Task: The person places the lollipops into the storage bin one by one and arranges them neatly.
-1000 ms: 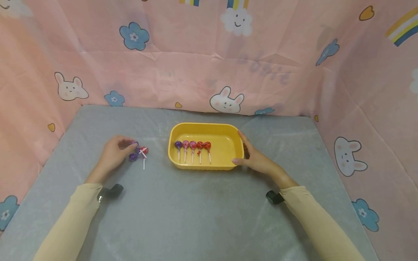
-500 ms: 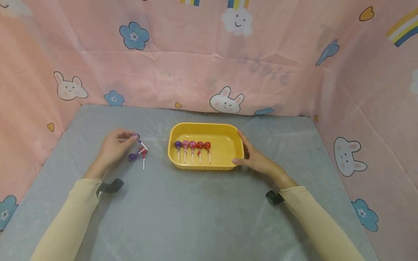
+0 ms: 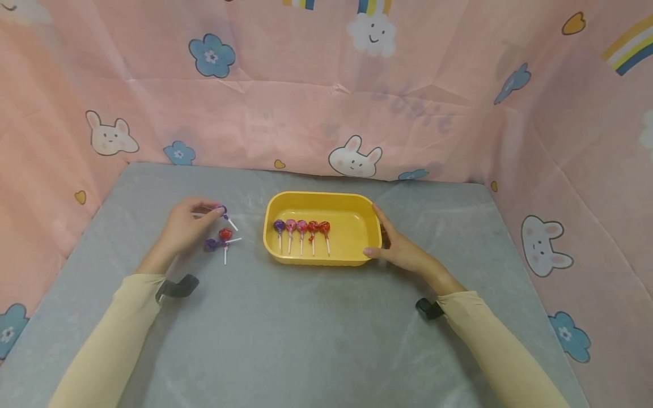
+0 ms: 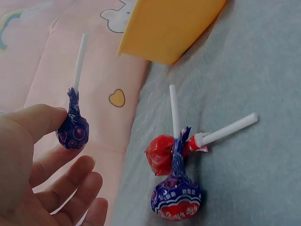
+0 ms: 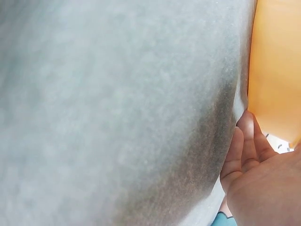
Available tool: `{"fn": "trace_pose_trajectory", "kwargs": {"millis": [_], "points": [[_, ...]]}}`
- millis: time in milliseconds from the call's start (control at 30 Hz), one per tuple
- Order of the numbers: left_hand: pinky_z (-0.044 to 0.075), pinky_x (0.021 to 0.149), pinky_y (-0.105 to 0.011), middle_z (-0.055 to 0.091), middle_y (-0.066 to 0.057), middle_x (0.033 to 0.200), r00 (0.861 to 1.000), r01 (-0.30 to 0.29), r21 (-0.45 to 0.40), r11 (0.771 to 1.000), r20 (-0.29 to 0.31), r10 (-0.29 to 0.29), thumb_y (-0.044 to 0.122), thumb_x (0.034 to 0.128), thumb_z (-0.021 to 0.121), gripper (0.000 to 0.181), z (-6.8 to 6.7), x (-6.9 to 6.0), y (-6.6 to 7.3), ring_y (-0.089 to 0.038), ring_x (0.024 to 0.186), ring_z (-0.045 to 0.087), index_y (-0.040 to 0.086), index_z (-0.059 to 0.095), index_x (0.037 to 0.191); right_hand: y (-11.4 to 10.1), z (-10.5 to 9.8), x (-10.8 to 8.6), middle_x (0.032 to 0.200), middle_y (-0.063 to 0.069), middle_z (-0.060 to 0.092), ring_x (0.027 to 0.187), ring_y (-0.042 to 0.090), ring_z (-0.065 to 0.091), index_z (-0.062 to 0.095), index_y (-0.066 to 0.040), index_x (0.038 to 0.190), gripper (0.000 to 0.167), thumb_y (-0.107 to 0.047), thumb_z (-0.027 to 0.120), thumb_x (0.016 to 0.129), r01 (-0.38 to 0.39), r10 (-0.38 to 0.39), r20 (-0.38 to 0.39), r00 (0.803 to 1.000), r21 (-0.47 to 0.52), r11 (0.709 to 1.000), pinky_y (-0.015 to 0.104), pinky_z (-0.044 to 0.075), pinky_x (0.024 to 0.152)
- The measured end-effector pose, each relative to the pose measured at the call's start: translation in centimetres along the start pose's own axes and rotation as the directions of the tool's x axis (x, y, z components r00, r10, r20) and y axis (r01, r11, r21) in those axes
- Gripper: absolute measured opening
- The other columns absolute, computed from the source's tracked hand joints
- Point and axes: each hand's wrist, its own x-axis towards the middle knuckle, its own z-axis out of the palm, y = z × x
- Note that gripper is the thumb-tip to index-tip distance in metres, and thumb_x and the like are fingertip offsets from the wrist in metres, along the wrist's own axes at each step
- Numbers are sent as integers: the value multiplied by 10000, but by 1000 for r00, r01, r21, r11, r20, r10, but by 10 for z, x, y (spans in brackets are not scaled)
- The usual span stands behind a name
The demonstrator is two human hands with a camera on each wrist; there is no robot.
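Observation:
Between thumb and forefinger, my left hand [image 3: 186, 226] pinches a purple-wrapped lollipop [image 4: 73, 134] by its head, stick pointing away from the palm. Below it on the cloth, another purple lollipop [image 4: 176, 200] lies with its stick across a red one [image 4: 160, 154]. My right hand [image 3: 403, 247] grips the right end of the yellow tray [image 3: 326, 262], thumb at the front right rim and fingers along the outer side. Inside, several lollipops stand in a row, heads to the back: a purple one [image 3: 279, 225] leftmost, then pink ones [image 3: 302, 226], then red ones [image 3: 324, 227].
A grey cloth [image 3: 306, 328] covers the table. Pink printed curtains [image 3: 285, 113] hang behind it and at both sides. Dark wrist cameras [image 3: 177, 287] are strapped at both sleeves.
The left hand has lifted a purple lollipop off the small pile and moved slightly up and right. The purple one left there has shifted, its stick now pointing right. The right hand and tray have stayed put.

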Motion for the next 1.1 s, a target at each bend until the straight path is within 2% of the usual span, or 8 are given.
{"fn": "trace_pose_trajectory", "kwargs": {"millis": [367, 500, 633, 767, 867, 1100], "points": [[488, 998, -570, 596, -144, 1354, 998, 39, -2, 999, 50, -39, 595, 936, 557, 609, 6, 7, 15, -368, 1244, 548, 116, 606, 1309, 0, 0, -1, 1663, 82, 161, 1434, 320, 340, -98, -505, 1529, 1075, -445, 743, 864, 3, -3, 0, 1000, -3, 1000, 601, 266, 1196], [471, 1019, -570, 612, -141, 1338, 998, 19, -9, 1000, 58, -18, 592, 936, 562, 602, 8, 11, 20, -366, 1238, 551, 116, 613, 1301, 0, 0, 0, 1669, 84, 143, 1439, 321, 335, -105, -500, 1530, 1077, -447, 741, 865, 4, -4, 0, 1000, -7, 1000, 601, 267, 1196], [485, 1005, -535, 626, -133, 1317, 998, 10, -6, 1000, 62, -9, 571, 939, 576, 579, 12, 14, 27, -346, 1206, 570, 114, 621, 1292, -1, 0, 0, 1649, 100, 192, 1401, 323, 373, -108, -497, 1530, 1076, -455, 738, 866, 0, 0, 0, 1000, -15, 1000, 596, 298, 1182], [508, 986, -505, 626, -104, 1307, 997, 26, -1, 1000, 73, -26, 577, 929, 586, 568, 16, 17, 36, -316, 1188, 574, 141, 617, 1291, -1, 0, -1, 1618, 110, 249, 1356, 321, 408, -108, -502, 1528, 1075, -470, 735, 863, -13, 13, 2, 1000, -23, 1000, 595, 328, 1163], [508, 995, -508, 624, -100, 1299, 996, 15, -7, 1000, 84, -15, 587, 926, 585, 574, 19, 21, 42, -316, 1193, 565, 144, 616, 1290, -1, 0, -1, 1608, 103, 267, 1343, 316, 421, -106, -509, 1526, 1078, -467, 740, 860, -17, 17, 0, 1000, -20, 1000, 588, 338, 1158], [519, 982, -478, 663, -107, 1254, 994, -75, -21, 997, 83, 76, 506, 936, 623, 490, 29, 29, 56, -300, 1138, 602, 121, 650, 1239, -1, -1, -1, 1577, 142, 310, 1314, 324, 439, -139, -466, 1537, 1083, -457, 722, 879, -2, 2, 6, 1000, -54, 999, 598, 350, 1139]]}}
